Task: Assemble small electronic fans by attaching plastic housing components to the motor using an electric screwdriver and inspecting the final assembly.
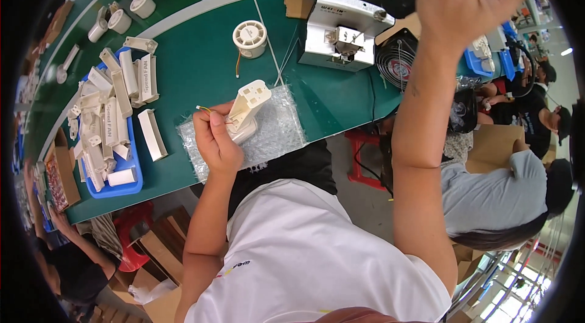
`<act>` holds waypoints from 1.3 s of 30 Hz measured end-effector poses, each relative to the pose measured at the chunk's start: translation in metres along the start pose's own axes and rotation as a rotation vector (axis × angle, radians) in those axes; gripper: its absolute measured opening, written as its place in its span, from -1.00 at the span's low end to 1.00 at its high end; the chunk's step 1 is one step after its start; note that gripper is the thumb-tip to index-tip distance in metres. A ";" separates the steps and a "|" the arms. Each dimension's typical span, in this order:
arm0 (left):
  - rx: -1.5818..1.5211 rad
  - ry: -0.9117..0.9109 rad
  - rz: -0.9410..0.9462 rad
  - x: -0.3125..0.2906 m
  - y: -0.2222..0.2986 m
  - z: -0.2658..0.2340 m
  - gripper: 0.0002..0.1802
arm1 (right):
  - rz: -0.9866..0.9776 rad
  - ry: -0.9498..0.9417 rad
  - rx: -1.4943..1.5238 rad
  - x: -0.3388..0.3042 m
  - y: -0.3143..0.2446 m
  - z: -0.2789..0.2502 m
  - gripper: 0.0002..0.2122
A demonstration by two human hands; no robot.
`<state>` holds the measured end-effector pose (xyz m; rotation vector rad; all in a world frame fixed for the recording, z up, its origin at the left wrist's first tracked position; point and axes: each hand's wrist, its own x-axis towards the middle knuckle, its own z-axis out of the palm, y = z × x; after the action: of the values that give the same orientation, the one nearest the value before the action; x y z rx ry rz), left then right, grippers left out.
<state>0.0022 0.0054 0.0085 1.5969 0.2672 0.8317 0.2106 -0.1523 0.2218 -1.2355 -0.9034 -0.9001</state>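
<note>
My left hand (219,147) is closed around a cream plastic housing (248,107). The housing tilts upward, with small square openings at its top end. A thin wire with a small white connector (203,108) sticks out beside my fingers. Under this hand lies a sheet of bubble wrap (277,125) at the table's near edge. My right hand (457,6) is raised at the upper right, smeared by motion and partly cut off by the frame edge, so its grip is unclear. Beyond the housing stands a round white fan head (250,38) with a wire hanging from it.
On the left, a blue bin (137,171) is heaped with white plastic shells; one loose shell (152,134) lies beside it. A silver machine (338,24) stands at the back, with a black round fan (397,61) to its right. More fan heads (142,5) sit far left. People work nearby.
</note>
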 end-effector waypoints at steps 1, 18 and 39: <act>0.016 0.005 0.015 -0.001 0.001 0.001 -0.75 | -0.015 -0.051 -0.029 -0.003 0.004 0.001 -0.73; 0.111 -0.024 0.131 -0.002 -0.007 -0.004 -0.84 | 0.796 -0.201 0.854 -0.055 -0.026 0.041 -0.55; 0.083 -0.012 0.136 -0.002 -0.011 -0.005 -0.85 | 0.744 -0.172 0.766 -0.061 -0.025 0.032 -0.51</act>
<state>0.0007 0.0108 -0.0030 1.7118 0.1885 0.9254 0.1621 -0.1194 0.1785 -0.8531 -0.7223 0.1569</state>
